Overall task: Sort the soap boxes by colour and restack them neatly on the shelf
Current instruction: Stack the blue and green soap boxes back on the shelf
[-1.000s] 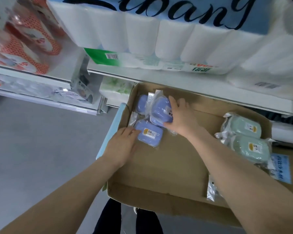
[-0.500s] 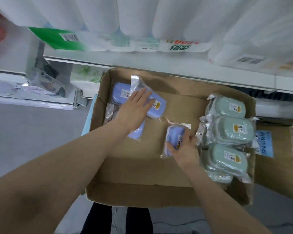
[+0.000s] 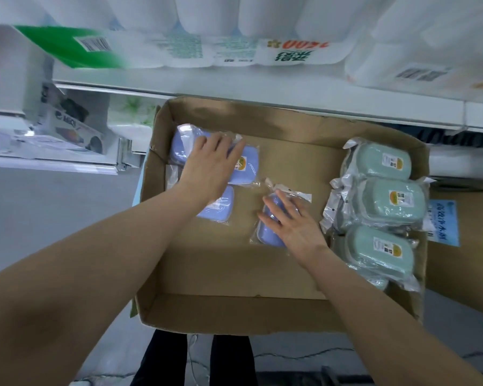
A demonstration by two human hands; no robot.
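Inside a shallow cardboard tray, the left hand lies flat, fingers spread, on purple soap boxes at ten o'clock. The right hand, also flat and spread, presses one purple soap box at centre. Green soap boxes stack at three o'clock.

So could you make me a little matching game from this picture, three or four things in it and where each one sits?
Things:
1. green soap boxes
2. lone blue soap box
3. left hand
4. toilet paper packs

Places:
A. shelf above the cardboard tray
B. under the right hand
C. tray's right side
D. on the blue boxes at the tray's left

Pairs: 1-C, 2-B, 3-D, 4-A
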